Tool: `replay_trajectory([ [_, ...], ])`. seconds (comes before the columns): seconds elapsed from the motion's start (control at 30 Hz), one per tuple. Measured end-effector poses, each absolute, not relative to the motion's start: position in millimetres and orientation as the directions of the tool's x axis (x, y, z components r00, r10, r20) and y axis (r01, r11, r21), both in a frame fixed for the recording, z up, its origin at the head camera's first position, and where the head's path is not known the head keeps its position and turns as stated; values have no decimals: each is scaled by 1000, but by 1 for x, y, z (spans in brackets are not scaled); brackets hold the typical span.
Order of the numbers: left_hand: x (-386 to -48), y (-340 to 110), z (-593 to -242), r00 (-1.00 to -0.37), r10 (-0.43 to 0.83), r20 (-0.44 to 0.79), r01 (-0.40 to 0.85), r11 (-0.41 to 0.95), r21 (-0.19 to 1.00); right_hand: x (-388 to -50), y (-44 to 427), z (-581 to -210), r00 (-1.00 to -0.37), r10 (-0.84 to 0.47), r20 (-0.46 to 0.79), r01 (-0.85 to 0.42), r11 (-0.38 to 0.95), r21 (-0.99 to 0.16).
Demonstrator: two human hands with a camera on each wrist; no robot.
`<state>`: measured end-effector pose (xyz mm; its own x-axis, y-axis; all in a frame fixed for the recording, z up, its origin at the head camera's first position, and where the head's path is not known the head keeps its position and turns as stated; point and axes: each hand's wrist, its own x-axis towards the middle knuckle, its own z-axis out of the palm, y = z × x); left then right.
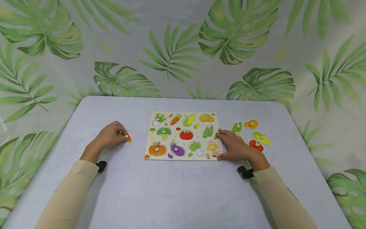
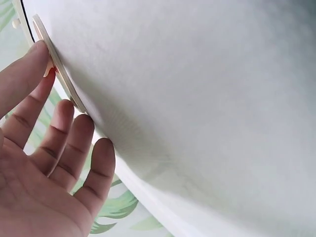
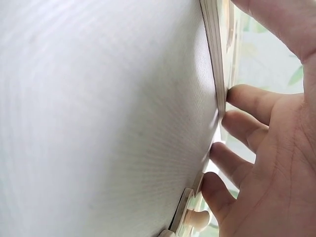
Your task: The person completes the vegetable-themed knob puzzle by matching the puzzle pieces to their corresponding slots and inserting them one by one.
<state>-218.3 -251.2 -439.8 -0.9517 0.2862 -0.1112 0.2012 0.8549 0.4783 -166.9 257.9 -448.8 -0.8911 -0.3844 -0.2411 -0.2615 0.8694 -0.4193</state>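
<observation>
My left hand (image 1: pixel 110 135) pinches the knob of a carrot puzzle piece (image 1: pixel 129 138) between thumb and index finger, left of the puzzle board. In the left wrist view the wooden piece (image 2: pixel 61 71) is seen edge-on, close to the white cloth. The vegetable puzzle board (image 1: pixel 183 157) lies flat mid-table. Knobbed turnip (image 1: pixel 158 122), broccoli (image 1: pixel 165 130), pumpkin (image 1: pixel 152 151) and eggplant (image 1: pixel 180 152) pieces sit in it. My right hand (image 1: pixel 235 146) rests at the board's right edge, fingers spread; fingertips touch the board edge (image 3: pixel 215 54) in the right wrist view.
Right of the board lie loose pieces: a green vegetable (image 1: pixel 236 128), potatoes (image 1: pixel 253 124), corn (image 1: pixel 264 140) and a tomato (image 1: pixel 258 147). Others are partly hidden beneath my right hand. Black wrist cameras (image 1: pixel 102 166) sit under both wrists. A leaf-print curtain (image 1: pixel 183 86) stands behind the table.
</observation>
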Motion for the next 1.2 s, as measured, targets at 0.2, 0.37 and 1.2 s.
replay_trajectory([
  [0.2, -219, -251, -440, -940, 329, -89, 246, 835, 492, -167, 258, -450, -894, -383, -234, -264, 871, -415],
  [0.37, -219, -247, -438, -940, 327, -95, 246, 844, 477, -166, 258, -448, -896, -378, -233, -258, 870, -419],
  [1.2, -217, -250, -439, -942, 326, -83, 251, 844, 474, -164, 255, -444, -895, -390, -219, -271, 862, -428],
])
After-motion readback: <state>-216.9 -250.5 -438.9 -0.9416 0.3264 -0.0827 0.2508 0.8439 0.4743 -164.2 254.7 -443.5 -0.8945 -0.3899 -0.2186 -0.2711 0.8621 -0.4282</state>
